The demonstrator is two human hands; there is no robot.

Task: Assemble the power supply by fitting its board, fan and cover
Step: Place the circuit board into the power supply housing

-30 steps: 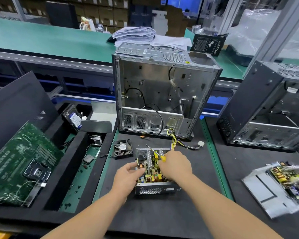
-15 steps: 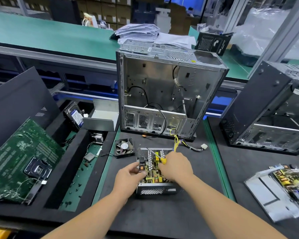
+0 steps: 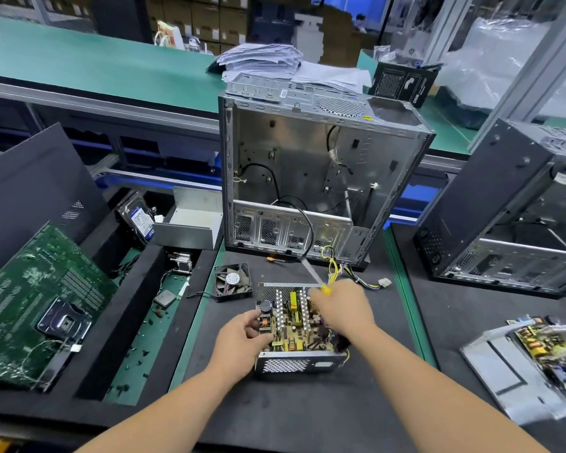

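Observation:
The open power supply case [image 3: 294, 364] lies on the black mat in front of me, with its yellow-brown board [image 3: 294, 325] inside. My left hand [image 3: 242, 338] grips the case's left side, fingers curled over the edge by the board. My right hand [image 3: 343, 308] holds a yellow-handled screwdriver [image 3: 314, 276] over the board's right side; the shaft points up and away. The black fan [image 3: 232, 282] lies on the mat to the left of the case. A grey metal cover [image 3: 190, 223] stands further back left. Yellow wires [image 3: 334, 266] trail from the case.
An open silver computer chassis [image 3: 307, 178] stands right behind the power supply. A black chassis [image 3: 504, 204] stands at the right. A second power supply board on a metal plate [image 3: 543, 358] lies at the right edge. A green motherboard [image 3: 36, 302] and loose screws fill the left tray.
My right hand has lifted and tilted the screwdriver, so its shaft now points further up and away. My left hand keeps its grip on the case.

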